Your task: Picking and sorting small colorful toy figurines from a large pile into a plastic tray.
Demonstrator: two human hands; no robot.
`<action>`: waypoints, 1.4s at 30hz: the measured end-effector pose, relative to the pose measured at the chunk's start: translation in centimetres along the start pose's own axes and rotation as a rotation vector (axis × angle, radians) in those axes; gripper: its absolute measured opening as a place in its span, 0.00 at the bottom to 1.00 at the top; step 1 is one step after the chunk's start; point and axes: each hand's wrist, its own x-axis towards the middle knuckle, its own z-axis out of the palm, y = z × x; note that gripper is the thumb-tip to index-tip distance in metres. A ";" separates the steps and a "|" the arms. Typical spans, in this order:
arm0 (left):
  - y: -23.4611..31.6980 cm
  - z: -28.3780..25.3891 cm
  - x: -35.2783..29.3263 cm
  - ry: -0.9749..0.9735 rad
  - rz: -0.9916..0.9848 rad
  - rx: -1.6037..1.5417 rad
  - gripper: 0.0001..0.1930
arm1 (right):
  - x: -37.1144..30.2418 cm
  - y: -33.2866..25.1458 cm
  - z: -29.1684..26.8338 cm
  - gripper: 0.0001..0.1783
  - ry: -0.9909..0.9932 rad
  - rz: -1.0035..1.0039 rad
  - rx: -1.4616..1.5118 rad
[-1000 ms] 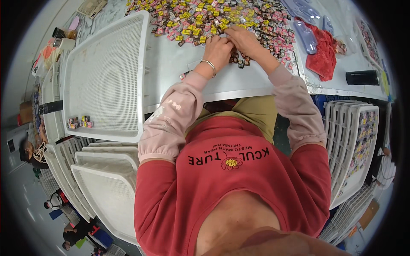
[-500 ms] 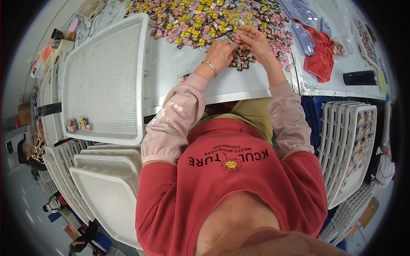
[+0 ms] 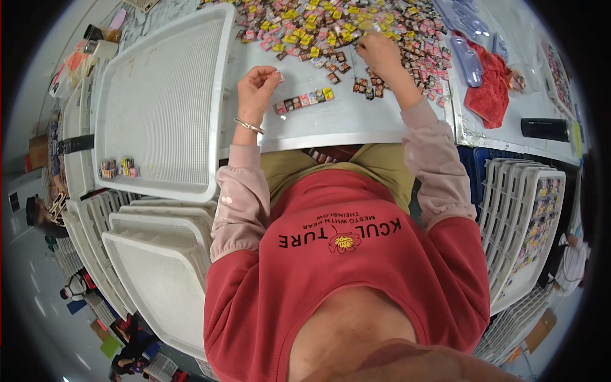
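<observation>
My left hand [image 3: 256,90] is raised over the table, thumb and fingertips pinching a small pinkish-white square piece [image 3: 280,78]. Just right of it on the table lies a short straight row of small square packets [image 3: 304,100] in pink, brown and yellow. My right hand [image 3: 380,56] reaches to the near edge of a large heap of such packets [image 3: 318,28]. Its fingers are curled together, and what lies between them is hidden. A few brown packets [image 3: 369,89] lie loose below this hand.
A white mesh tray [image 3: 165,102] stands on the left, two small packet clusters [image 3: 119,168] in its near corner. White trays [image 3: 153,267] are stacked below it; more trays [image 3: 519,210] stand at right. A red cloth [image 3: 489,89] and a black cylinder [image 3: 545,129] lie on the right table.
My hands have moved apart: the left went left with a small piece, the right shifted slightly up over the heap. The row of packets, earlier mostly hidden by my left arm, now shows.
</observation>
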 end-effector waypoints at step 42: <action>-2.4 -0.4 -5.1 0.359 0.486 0.523 0.06 | 3.1 -9.8 3.1 0.09 0.129 -0.295 0.622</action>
